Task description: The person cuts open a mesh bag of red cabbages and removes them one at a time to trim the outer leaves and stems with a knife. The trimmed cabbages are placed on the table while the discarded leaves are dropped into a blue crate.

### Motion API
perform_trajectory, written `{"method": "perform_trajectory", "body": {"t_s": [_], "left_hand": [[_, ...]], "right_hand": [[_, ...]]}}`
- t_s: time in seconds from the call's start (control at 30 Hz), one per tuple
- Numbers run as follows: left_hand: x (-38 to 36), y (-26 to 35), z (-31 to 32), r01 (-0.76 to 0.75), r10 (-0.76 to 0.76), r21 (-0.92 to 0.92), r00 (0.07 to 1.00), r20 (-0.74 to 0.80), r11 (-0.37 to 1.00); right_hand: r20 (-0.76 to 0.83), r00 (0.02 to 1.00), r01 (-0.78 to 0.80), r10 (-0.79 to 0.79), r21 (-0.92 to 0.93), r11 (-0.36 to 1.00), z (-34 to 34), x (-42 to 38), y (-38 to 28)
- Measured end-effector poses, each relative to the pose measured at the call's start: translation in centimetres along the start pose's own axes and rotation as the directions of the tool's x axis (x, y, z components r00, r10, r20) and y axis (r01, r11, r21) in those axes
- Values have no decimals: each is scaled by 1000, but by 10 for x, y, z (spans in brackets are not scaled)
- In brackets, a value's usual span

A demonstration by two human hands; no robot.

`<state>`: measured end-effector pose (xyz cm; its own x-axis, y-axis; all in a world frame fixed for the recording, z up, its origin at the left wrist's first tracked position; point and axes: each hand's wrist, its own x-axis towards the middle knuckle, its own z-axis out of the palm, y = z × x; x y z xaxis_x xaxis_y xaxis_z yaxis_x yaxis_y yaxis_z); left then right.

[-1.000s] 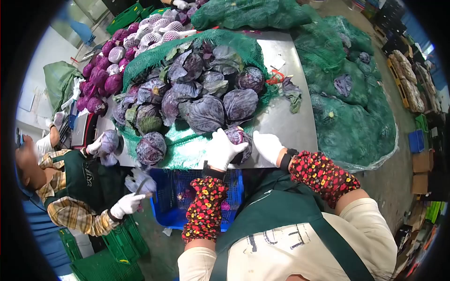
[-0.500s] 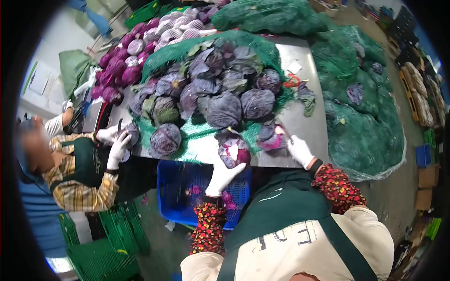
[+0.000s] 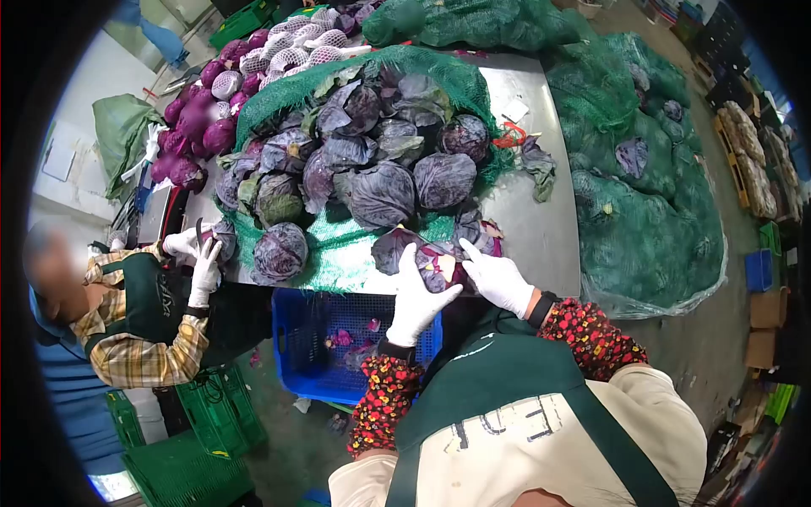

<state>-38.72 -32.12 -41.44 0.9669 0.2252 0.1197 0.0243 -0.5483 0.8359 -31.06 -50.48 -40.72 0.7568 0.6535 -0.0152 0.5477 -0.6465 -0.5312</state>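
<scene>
Metal tabletop under a heap of purple cabbages bears, at its near edge, a part-trimmed cabbage that the half-curled left hand grips and the loosely bent right hand meets.

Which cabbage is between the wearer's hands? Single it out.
The cabbage between the left hand and right hand; its pale and bright-purple patches show, unlike the dull, darker heads piled behind.

A purple cabbage, partly stripped and showing pale patches, is at the metal table's edge.
</scene>
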Motion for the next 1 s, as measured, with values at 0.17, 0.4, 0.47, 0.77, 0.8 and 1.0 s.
{"method": "perform_trajectory", "body": {"t_s": [0.17, 0.4, 0.47, 0.77, 0.8, 1.0], "left_hand": [[10, 9, 9, -41, 43, 85, 999, -18, 996], [10, 11, 27, -50, 80, 219, 989, -127, 974], [12, 6, 35, -59, 112, 290, 979, -172, 955], [11, 54, 43, 39, 3, 501, 997, -82, 865], [-3, 54, 51, -30, 91, 576, 993, -76, 817], [-8, -36, 8, -166, 158, -63, 982, -104, 984]], "right_hand": [[-13, 1000, -18, 18, -17, 1000, -4, 5, 1], [-56, 991, 102, -118, -243, 965, 9, 16, 7], [-87, 991, 89, -105, -177, 980, 8, 24, 9], [14, 993, -115, 119, -170, 979, 11, 50, 51], [-4, 995, -98, 98, -150, 984, 24, 44, 66], [-147, 987, -80, 63, -113, 990, 25, 27, 72]]}}
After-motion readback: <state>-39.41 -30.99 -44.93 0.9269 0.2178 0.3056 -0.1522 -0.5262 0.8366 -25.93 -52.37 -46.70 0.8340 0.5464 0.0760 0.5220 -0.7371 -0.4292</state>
